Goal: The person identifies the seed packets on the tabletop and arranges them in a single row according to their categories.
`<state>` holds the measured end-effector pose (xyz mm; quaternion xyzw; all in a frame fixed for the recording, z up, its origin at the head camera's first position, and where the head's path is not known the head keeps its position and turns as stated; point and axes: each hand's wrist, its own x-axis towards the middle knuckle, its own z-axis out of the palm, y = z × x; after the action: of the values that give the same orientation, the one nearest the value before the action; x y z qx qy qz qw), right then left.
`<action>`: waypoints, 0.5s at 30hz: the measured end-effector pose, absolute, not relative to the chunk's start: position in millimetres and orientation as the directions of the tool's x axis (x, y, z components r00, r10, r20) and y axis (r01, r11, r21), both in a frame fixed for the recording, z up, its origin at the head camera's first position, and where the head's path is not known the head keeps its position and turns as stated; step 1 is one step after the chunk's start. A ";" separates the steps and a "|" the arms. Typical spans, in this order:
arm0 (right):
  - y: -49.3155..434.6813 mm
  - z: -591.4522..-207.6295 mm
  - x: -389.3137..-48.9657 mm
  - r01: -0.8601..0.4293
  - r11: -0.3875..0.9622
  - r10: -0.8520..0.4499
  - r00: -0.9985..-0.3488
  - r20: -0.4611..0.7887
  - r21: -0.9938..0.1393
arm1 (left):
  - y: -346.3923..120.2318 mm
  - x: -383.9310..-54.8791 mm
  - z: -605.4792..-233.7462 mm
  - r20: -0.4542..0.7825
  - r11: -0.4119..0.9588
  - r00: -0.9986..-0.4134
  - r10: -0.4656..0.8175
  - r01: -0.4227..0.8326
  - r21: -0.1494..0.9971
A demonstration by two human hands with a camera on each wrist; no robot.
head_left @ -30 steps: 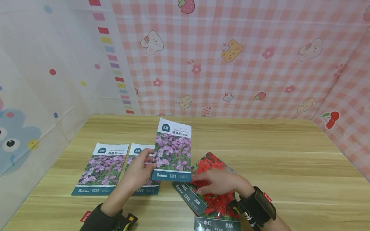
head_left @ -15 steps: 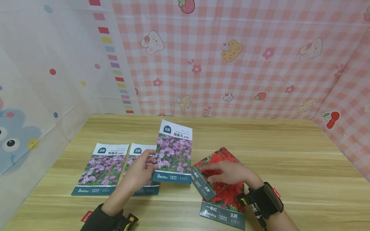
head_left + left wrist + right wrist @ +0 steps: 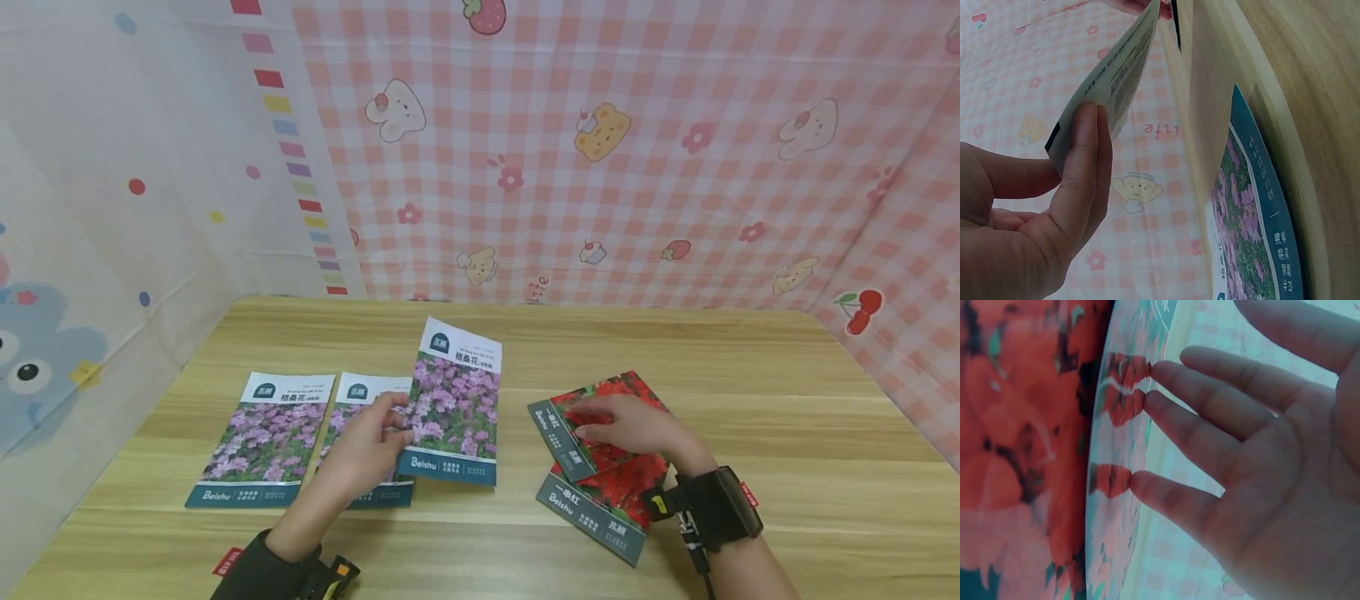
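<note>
My left hand [image 3: 362, 454] pinches a seed packet with purple flowers [image 3: 456, 404] by its left edge, holding it tilted up off the table. The left wrist view shows the thumb on one side of that packet and fingers on its printed back. My right hand [image 3: 633, 423] lies over an upper red-flower seed packet [image 3: 562, 446], which overlaps a lower red-flower packet [image 3: 592, 518]. Straight fingertips [image 3: 1142, 480] touch the glossy red surface in the right wrist view. Beneath my left hand is another purple-flower packet [image 3: 358, 392], partly hidden.
A further purple-flower packet [image 3: 261, 442] lies flat at the left of the wooden table [image 3: 465, 542]. Behind stands a pink checked cloth [image 3: 540, 217]; a white patterned cloth [image 3: 187, 233] borders the left side.
My right hand has slid both red-flower packets rightward across the table, and they have turned. The packet in my left hand has dipped slightly and shifted a little right.
</note>
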<state>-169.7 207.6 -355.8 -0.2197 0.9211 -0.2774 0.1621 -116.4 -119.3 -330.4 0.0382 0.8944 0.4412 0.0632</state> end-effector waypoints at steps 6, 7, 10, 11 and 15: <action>216.7 -355.6 -173.2 -0.255 0.789 -0.415 -0.892 -0.179 -0.560 | -118.9 -116.3 -332.7 -0.091 0.617 -0.988 0.124 0.005 0.787; 217.9 -355.6 -173.8 -0.243 0.792 -0.403 -0.897 -0.181 -0.560 | -118.9 -116.3 -333.1 -0.094 0.613 -0.988 0.127 0.004 0.790; 219.7 -355.8 -175.0 -0.214 0.799 -0.371 -0.911 -0.180 -0.562 | -118.7 -116.3 -333.7 -0.099 0.602 -0.986 0.134 0.001 0.799; 219.8 -355.7 -175.2 -0.212 0.798 -0.368 -0.913 -0.176 -0.564 | -118.4 -116.4 -333.9 -0.100 0.599 -0.986 0.135 0.001 0.801; 217.2 -355.2 -175.2 -0.212 0.798 -0.356 -0.922 -0.156 -0.564 | -117.3 -116.8 -334.5 -0.103 0.585 -0.986 0.132 -0.006 0.811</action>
<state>-175.2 217.2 -355.2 -0.1511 0.9394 -0.2797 0.1281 -116.8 -117.3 -334.5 0.0355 0.8868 0.4544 0.0763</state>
